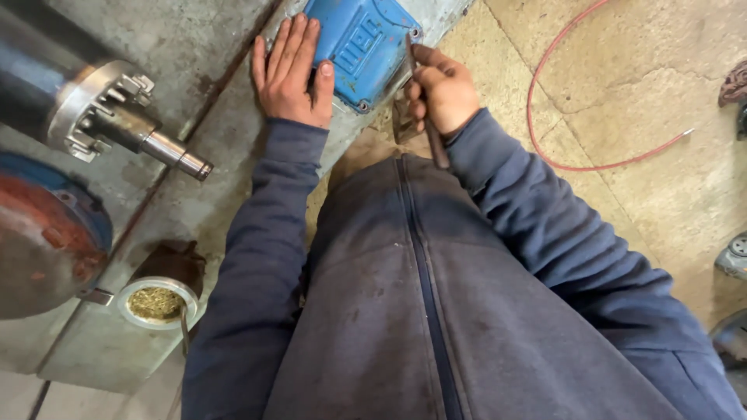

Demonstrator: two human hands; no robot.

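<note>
The left hand point(289, 71) is lying flat and released, fingers stretched toward 12 o'clock, its thumb pressing against the left edge of the blue rectangular cast-metal cover point(362, 47) at the top of the view. The cover is sitting on the grey, stained metal worktop point(202, 43), with a bolt showing at its lower corner. The right hand point(442, 92) is clenching around a dark slender metal tool point(424, 109), whose tip is pointing toward 12 o'clock and touching the cover's right edge, while its handle is sticking out toward 6 o'clock over the dark blue zipped jacket point(436, 295). At 9 o'clock, a shiny steel shaft with a flange point(128, 120) is jutting out, and below it a round red-and-blue metal disc point(43, 233) is resting. At 2 o'clock, a thin red hose point(545, 152) is curling across the concrete floor point(638, 78).
</note>
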